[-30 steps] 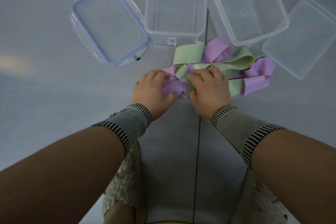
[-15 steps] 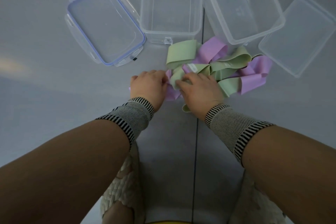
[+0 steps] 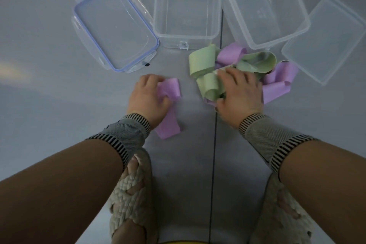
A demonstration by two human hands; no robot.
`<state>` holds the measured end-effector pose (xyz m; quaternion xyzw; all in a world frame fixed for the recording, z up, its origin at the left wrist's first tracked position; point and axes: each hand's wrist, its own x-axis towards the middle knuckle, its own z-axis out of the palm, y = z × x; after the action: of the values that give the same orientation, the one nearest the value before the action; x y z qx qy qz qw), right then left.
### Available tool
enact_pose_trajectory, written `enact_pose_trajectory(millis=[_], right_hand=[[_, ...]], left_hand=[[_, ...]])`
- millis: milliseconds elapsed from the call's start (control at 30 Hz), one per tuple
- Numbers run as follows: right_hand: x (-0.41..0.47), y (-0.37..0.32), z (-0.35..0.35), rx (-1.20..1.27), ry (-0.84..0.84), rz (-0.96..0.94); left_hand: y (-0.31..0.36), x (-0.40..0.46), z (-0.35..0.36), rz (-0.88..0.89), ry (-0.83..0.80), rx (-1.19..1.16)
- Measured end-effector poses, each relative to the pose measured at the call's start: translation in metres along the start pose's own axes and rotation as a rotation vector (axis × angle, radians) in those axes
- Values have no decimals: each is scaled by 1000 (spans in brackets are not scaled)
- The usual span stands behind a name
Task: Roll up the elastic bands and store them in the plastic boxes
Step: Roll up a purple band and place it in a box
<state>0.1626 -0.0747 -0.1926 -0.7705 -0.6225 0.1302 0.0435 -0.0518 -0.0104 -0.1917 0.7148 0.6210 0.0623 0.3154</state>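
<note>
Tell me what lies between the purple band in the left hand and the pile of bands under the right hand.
Nothing: in the head view, only bare grey floor separates the purple band from the pile.

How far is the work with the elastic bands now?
Done: both plastic boxes stand open, still empty. In hand: the left hand grips one purple band apart from the pile, not rolled; the right hand rests on the green and purple pile. Left: all rolling and storing.
</note>
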Motion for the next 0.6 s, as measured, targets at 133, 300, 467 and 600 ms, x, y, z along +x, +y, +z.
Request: enact_pose_trajectory(millis=[133,300,467,600], right_hand=[[0,-19,3,41,64,-76],[-4,-24,7,161,21,-76],[-2,-25,3,220,14,-63],[4,-34,-11,340,10,-20]], left_hand=[[15,-7,13,107,-105,-1],[9,0,16,-75,-111,163],[34,10,-12,-243,-11,-518],[64,14,-36,-300,-150,-1016]])
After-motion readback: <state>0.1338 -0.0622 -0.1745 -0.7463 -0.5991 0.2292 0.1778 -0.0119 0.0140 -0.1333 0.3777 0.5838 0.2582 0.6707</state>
